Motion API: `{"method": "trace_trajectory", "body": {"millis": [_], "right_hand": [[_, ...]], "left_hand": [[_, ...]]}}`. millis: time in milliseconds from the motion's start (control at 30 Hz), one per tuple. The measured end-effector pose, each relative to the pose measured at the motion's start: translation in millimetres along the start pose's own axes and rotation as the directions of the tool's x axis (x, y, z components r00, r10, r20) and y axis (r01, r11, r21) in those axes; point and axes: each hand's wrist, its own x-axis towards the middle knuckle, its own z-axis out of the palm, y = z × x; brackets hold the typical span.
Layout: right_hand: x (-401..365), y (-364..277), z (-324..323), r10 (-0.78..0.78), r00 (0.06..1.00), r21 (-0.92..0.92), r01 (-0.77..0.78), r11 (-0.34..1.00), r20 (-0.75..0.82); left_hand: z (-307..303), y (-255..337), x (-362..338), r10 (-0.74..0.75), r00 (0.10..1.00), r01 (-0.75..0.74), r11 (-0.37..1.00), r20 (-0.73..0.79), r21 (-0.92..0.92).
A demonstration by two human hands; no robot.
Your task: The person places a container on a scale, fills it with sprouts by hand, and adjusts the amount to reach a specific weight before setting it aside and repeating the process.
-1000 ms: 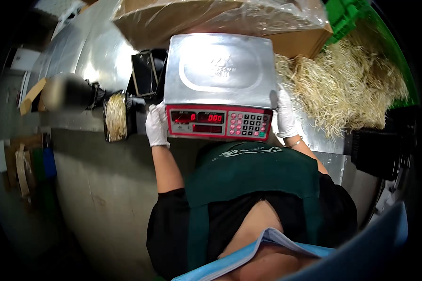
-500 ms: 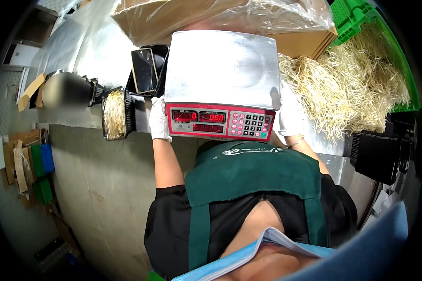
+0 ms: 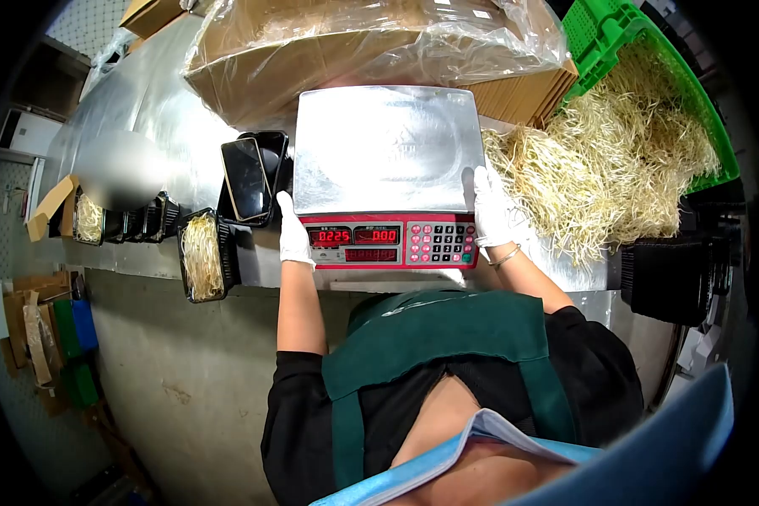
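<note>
Steel counter (image 3: 156,93) supports the scale (image 3: 388,152); left hand (image 3: 294,234) and right hand (image 3: 492,209) flank it, apparently to steady it, finger closure unclear; sprouts (image 3: 603,169) lie right of it, likely for reach.

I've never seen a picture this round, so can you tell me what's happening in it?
Someone wears a camera on their head, looking forward and down; there's no robot. Their white-gloved left hand and white-gloved right hand touch opposite sides of a red-and-silver electronic scale. Any grip underneath is hidden. Below is a shiny metal table. On the right lies a big heap of pale, stringy sprouts; on the left, a dark-screened rectangular phone rests on a black plastic tray, near a narrow black plastic container filled with similar sprouts.
</note>
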Motion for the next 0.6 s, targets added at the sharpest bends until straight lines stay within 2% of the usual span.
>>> {"method": "trace_trajectory", "body": {"millis": [33, 100, 133, 167, 200, 333, 433, 467, 500, 533, 567, 600], "right_hand": [[4, 3, 1, -0.039, 0.999, 0.024, 0.039, 0.999, -0.007], [8, 0, -1, -0.004, 1.0, 0.027, 0.004, 1.0, -0.007], [10, -2, -1, 0.002, 1.0, 0.052, -0.002, 0.999, 0.002], [10, -4, -2, 0.009, 1.0, 0.075, -0.009, 0.997, 0.01], [8, -7, -1, -0.032, 0.999, 0.008, 0.032, 0.999, -0.012], [19, 9, -4, -0.054, 0.998, -0.025, 0.054, 0.998, -0.011], [16, -3, -3, 0.002, 0.999, 0.06, -0.004, 0.998, 0.039], [14, -7, -2, 0.004, 0.999, 0.054, -0.006, 0.999, 0.034], [10, -10, -3, 0.007, 0.999, 0.044, -0.008, 0.999, 0.032], [-3, -30, 0, 0.047, 0.999, -0.079, -0.046, 0.996, 0.003], [-6, -37, -4, 0.098, 0.995, -0.015, -0.098, 0.995, 0.021], [-4, -25, -12, 0.072, 0.997, 0.076, -0.071, 0.995, -0.007]], "left_hand": [[1, -1, 3, 0.004, 1.0, -0.004, 1.0, 0.002, 0.001], [-2, -4, 9, 0.015, 1.0, -0.015, 1.0, 0.003, 0.006], [-10, -12, 23, 0.04, 0.999, -0.036, 0.993, -0.036, 0.108], [-20, -18, 37, -0.014, 0.999, 0.018, 0.993, -0.039, 0.115], [-20, -19, 38, -0.017, 0.999, 0.02, 0.994, -0.031, 0.104], [-22, -19, 42, -0.005, 1.0, 0.006, 0.993, -0.008, 0.12], [-25, -20, 49, -0.002, 0.999, 0.012, 0.978, -0.048, 0.208], [-5, -2, 18, -0.068, 0.997, 0.072, 0.99, -0.034, 0.121], [9, 10, -11, -0.017, 1.0, 0.018, 0.998, -0.015, 0.064], [-6, 8, -20, -0.003, 0.999, 0.001, 0.999, 0.05, 0.04], [-18, 8, -27, 0.017, 0.993, -0.02, 1.0, 0.115, 0.023], [3, 31, -85, 0.064, 0.988, -0.068, 0.997, 0.143, 0.023]]}}
